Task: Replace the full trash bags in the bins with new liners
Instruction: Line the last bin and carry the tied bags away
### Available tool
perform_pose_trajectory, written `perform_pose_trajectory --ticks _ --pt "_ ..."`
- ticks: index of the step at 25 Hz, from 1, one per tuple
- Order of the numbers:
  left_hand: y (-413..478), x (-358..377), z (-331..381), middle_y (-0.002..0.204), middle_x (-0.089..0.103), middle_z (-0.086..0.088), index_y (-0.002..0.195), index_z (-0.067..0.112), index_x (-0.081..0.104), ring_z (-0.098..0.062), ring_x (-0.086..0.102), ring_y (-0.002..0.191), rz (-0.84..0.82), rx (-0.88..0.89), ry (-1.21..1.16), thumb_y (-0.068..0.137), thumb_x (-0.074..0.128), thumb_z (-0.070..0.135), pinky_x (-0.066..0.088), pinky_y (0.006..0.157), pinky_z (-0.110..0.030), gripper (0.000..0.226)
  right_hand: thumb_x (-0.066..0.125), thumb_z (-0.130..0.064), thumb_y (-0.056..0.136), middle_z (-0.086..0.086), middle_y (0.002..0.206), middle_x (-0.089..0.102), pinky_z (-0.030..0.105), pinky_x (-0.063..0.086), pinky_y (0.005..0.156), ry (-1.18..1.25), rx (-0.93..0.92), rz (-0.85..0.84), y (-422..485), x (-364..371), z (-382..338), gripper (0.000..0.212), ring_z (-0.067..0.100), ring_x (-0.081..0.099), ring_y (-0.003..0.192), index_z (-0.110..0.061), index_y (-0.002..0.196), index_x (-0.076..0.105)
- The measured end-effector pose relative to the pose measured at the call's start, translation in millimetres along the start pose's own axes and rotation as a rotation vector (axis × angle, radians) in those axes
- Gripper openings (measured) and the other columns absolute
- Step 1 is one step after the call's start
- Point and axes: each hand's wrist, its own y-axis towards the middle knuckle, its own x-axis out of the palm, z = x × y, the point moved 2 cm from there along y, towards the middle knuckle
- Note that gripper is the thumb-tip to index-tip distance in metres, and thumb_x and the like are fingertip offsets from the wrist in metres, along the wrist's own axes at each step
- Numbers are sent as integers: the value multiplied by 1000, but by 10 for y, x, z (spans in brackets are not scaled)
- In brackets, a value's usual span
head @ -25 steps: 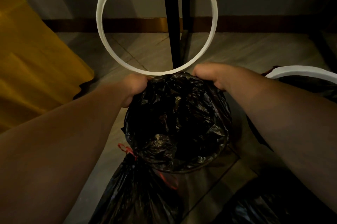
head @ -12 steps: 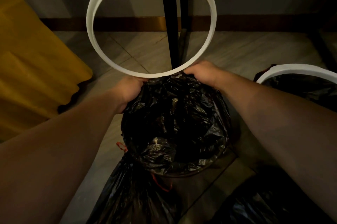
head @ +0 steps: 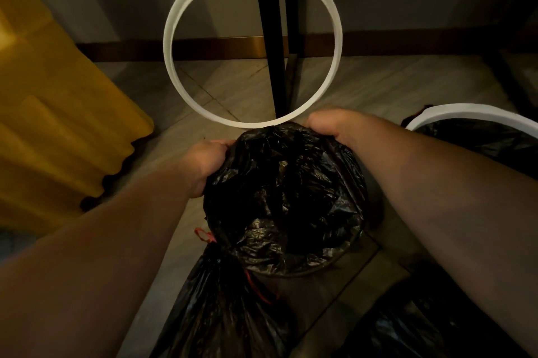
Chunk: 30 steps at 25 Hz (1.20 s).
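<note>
your right hand (head: 329, 127) has edged left along the far rim of the bin (head: 371, 203). it and your left hand (head: 208, 159) grip the liner (head: 279, 206) seated inside, fingers curled over its edge. ring (head: 168, 46) stands flipped up, likely to free the rim.

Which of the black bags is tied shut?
The bag on the floor at bottom centre, cinched with a red drawstring. The liner held by the left hand and right hand gapes open.
</note>
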Motion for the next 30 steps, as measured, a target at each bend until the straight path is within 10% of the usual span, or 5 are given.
perform_pose_trajectory --ticks 8,12,22,26,30 --pt "-513 -328 -625 98 77 17 104 37 78 5 71 83 363 368 33 103 67 26 53 65 -20 16 76 -57 86 -10 81 65 26 42 58 -446 -480 435 -1122 -228 300 29 6 60 75 -30 81 67" --pt "-715 -209 -843 93 79 21 101 40 77 3 74 84 344 379 9 101 70 26 60 66 -25 15 73 -29 91 3 82 70 31 50 66 -680 -488 518 -1361 -96 494 15 19 64 76 -14 90 76" --pt "-664 -244 -886 111 79 2 126 21 74 -18 78 81 386 345 -32 102 64 7 65 68 -41 30 54 -10 102 18 106 77 53 64 82 693 86 277 -1097 191 799 21 36 75 93 -9 106 74" --pt "-707 -231 -863 102 75 16 124 32 73 4 72 72 344 389 65 105 62 12 58 55 -20 30 55 -14 104 20 112 77 58 58 95 889 273 181 -1061 389 1096 24 40 73 102 -7 118 73" --pt "-757 -194 -853 117 72 13 139 37 64 -3 71 97 331 416 88 106 62 27 63 82 -36 35 68 -38 98 13 117 78 51 57 101 911 257 106 -1141 555 1353 33 36 71 112 -14 120 78"
